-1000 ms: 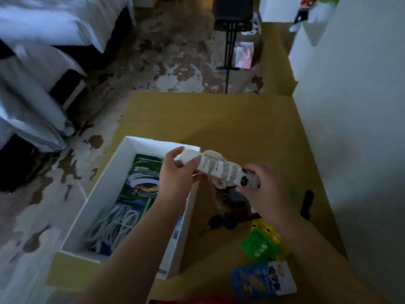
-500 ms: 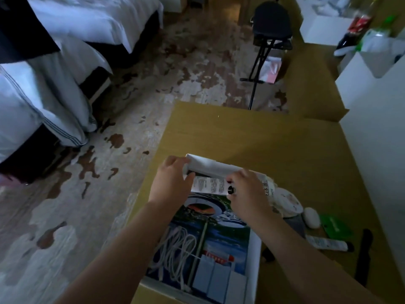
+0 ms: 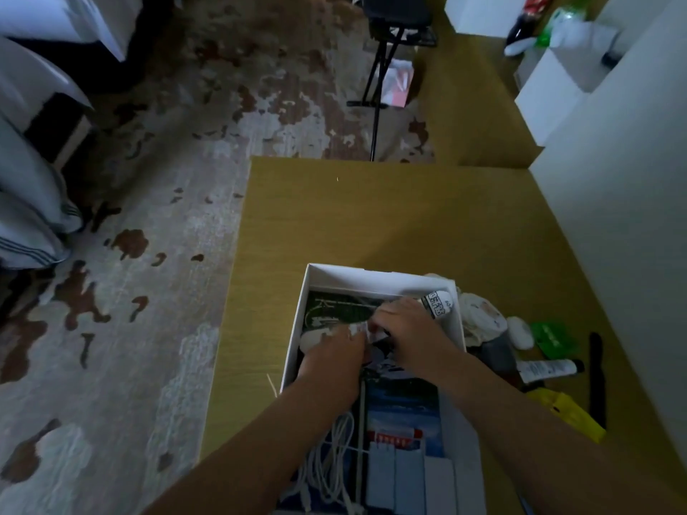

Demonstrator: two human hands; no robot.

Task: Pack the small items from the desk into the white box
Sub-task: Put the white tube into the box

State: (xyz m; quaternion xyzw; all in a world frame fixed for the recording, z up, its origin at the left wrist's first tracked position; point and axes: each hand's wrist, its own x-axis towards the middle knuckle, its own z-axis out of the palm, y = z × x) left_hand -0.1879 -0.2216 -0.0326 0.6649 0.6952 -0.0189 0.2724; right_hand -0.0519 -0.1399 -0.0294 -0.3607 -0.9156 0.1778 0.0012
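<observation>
While left hand, right hand hold tube, tube inside white box.

Dim, soft view. The left hand and right hand are blurred; right of them the desk lies in shadow; lines bend toward the edges.

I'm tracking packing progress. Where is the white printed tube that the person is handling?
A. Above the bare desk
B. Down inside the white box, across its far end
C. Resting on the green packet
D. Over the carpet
B: the tube sits below the rim of the white box, angled toward its far right corner, with the right hand gripping it and the left hand at its other end.
</observation>
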